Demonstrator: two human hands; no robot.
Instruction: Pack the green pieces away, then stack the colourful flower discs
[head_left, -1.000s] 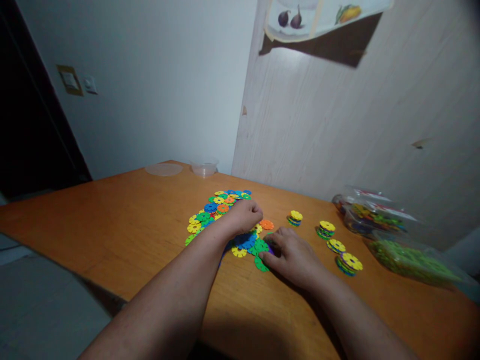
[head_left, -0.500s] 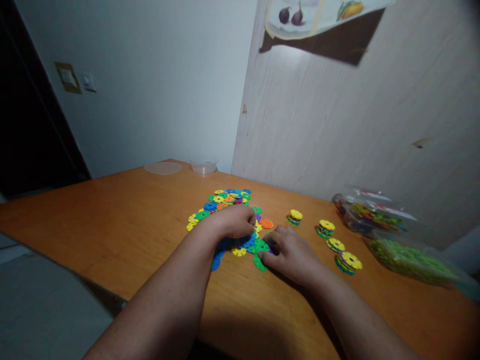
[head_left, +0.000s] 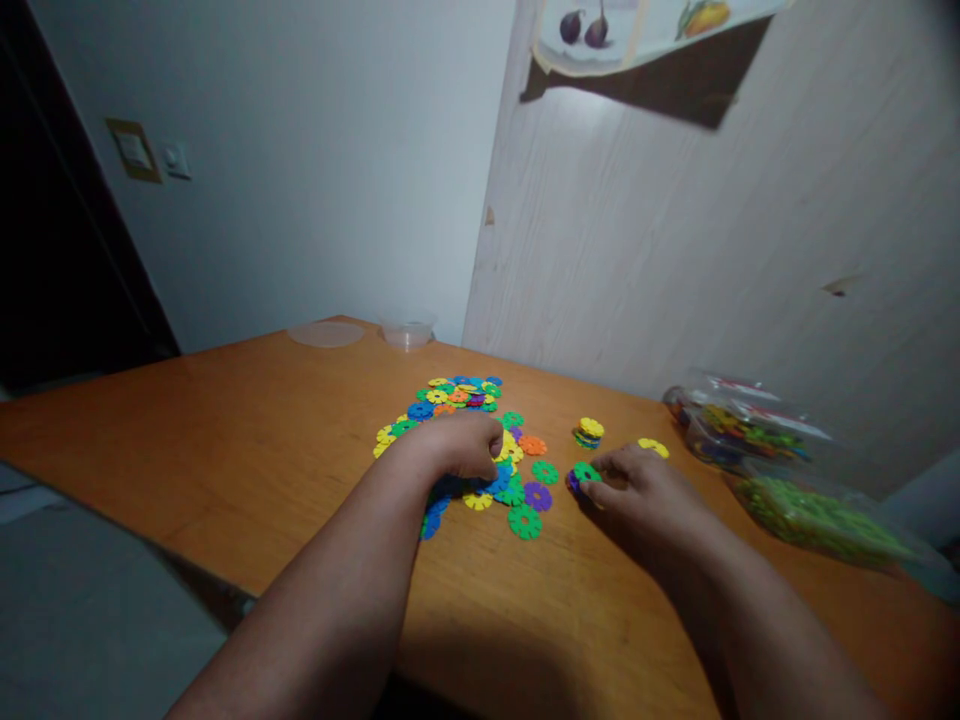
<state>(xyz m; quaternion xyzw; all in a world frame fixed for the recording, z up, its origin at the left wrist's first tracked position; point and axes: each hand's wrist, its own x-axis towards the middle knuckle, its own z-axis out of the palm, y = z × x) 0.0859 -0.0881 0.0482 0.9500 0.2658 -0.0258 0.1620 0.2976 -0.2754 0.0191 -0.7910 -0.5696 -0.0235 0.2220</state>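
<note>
Orange-brown wooden table [head_left: 225,440], filling the lower half of the frame, one corner pointing to the upper centre. Item: loose heap of flat plastic snowflake discs [head_left: 457,400], mixed blue, green, yellow, orange and purple, lying at the centre of the frame. Item: left hand [head_left: 457,445], knuckles up, fingers curled over the near edge of the heap and resting on it; whether it holds a disc cannot be told. Item: right hand [head_left: 645,490], right of centre, palm down, fingertips pinched narrowly on a small stack topped by a green disc [head_left: 585,472], the stack standing on the table just right of the heap. Item: single green disc [head_left: 524,521] and single purple disc [head_left: 537,494], lying flat between the two hands, apart from both. Item: short stack with a yellow top disc [head_left: 590,431], above the right hand, untouched. Item: another yellow disc [head_left: 652,446], partly hidden behind the right hand. Item: two clear plastic bags at the right edge, the upper bag [head_left: 742,425] holding mixed colours, the lower bag [head_left: 817,515] mostly green pieces. Item: clear lid [head_left: 326,334] and clear tub [head_left: 407,335], side by side at the far corner of the table, upper centre.
</note>
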